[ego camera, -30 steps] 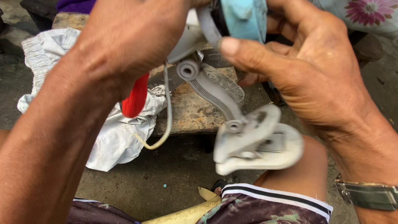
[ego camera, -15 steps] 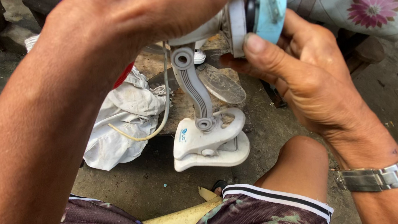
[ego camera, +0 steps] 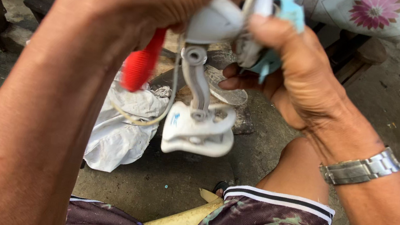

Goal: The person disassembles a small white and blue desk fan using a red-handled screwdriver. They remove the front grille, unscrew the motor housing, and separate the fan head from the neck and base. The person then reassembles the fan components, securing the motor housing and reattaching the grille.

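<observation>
The left hand (ego camera: 137, 3) is blurred and runs off the top edge, so its fingers cannot be counted. It covers most of the red handle (ego camera: 140, 67); what tool that handle belongs to cannot be told. The right hand (ego camera: 286, 72) hides the rear of the white fan (ego camera: 204, 77), and the blue part (ego camera: 287, 1) is cut by the top edge. The cord (ego camera: 162, 113) vanishes behind the left wrist. The flat metal piece (ego camera: 225, 92) behind the fan's arm is half hidden. The floral cloth (ego camera: 374, 17) is cropped at the corner.
</observation>
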